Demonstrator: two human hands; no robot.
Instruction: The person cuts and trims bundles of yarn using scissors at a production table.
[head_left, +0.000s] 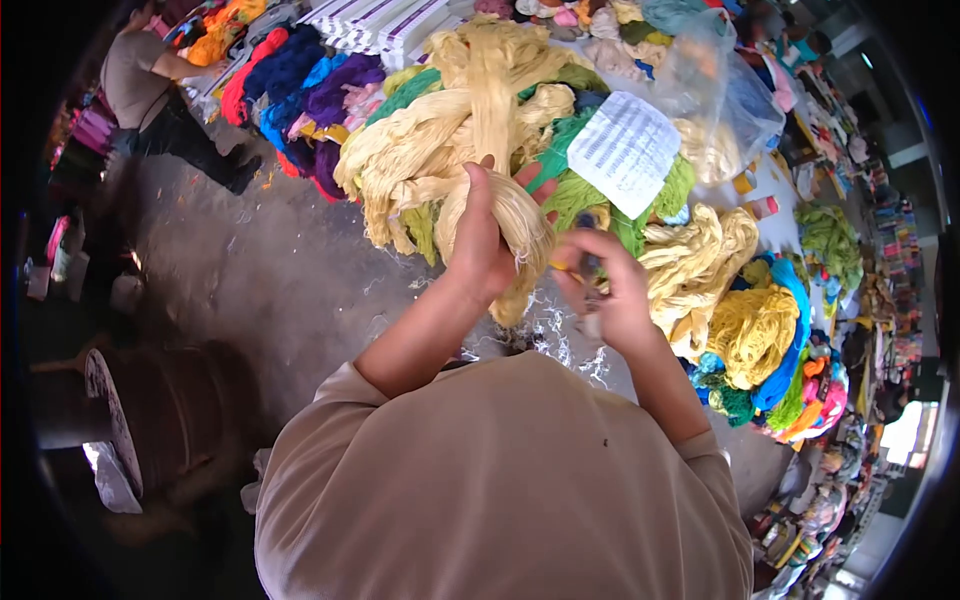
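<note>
My left hand (484,240) holds a loop of a cream yarn skein (515,215), its thumb in front and its fingers spread behind the strands. The skein runs up onto a large heap of cream yarn (425,130) on the table. Just to the right, my right hand (612,285) is closed around a small dark tool (590,262) with a yellow-orange part; its kind is blurred and partly hidden by the fingers. The tool is close to the skein's right edge. Behind the right hand, a printed paper sheet (625,150) lies on green yarn (570,195).
Yellow yarn skeins (750,335) lie to the right, near a clear plastic bag (710,90). White thread scraps (560,330) litter the floor below. A large spool-shaped drum (150,420) stands at left. Another person (140,80) works at the table's far left.
</note>
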